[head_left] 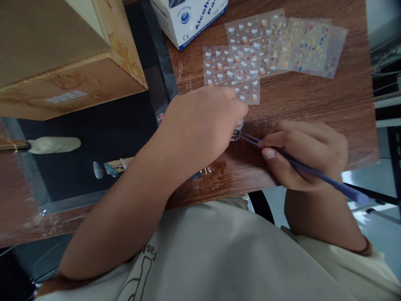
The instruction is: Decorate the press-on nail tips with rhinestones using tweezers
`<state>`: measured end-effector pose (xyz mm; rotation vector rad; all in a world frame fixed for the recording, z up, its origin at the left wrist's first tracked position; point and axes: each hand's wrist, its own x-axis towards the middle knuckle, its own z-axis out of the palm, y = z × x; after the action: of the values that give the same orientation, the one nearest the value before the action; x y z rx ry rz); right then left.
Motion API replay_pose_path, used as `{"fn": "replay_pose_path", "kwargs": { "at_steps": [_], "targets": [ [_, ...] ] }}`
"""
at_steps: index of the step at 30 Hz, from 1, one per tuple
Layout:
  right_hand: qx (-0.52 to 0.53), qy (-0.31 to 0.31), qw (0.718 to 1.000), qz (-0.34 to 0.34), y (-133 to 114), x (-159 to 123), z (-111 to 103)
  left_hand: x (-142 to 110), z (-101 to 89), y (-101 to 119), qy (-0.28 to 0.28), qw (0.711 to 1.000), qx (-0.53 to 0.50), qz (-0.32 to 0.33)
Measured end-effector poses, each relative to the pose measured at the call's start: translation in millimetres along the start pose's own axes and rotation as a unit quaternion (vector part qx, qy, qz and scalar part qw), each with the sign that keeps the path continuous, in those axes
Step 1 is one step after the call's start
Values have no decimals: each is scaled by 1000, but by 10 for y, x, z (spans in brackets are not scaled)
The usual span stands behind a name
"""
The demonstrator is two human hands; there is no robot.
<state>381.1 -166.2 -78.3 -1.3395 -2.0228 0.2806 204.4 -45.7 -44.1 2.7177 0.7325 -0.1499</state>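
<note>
The right hand (pixel 307 152) pinches the tweezers (pixel 328 179) between its fingers over the counter (pixel 344 108), tips at the small case (pixel 235 135) beside the left hand (pixel 203 119), whose fingers' hold I cannot tell. The tweezers look light, springy, best gripped mid-shank; the case seems light, slick, best held by its rim.

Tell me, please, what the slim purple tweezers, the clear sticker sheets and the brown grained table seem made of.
Brown grained table: wood or laminate, glossy in patches; the grain cannot settle which.
Clear sticker sheets: likely smooth plastic film, as the table shows through.
Slim purple tweezers: probably smooth coated metal, judging by thin prongs.
</note>
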Motion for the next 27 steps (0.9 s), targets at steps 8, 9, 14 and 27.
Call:
{"fn": "replay_pose_path", "kwargs": {
  "at_steps": [8,9,14,27],
  "targets": [
    [-1,-15,1000,11,-8,-9,-4,4,1,-8,4,1000,-4,3],
    [-4,-16,1000,10,-6,-14,-3,3,3,-9,6,1000,-4,4],
    [-26,-16,1000,4,-6,-25,6,5,-2,-7,-2,1000,-6,-1],
    [-10,-10,1000,-22,16,-19,26,16,-17,6,-12,1000,6,-5]
  ]
}}
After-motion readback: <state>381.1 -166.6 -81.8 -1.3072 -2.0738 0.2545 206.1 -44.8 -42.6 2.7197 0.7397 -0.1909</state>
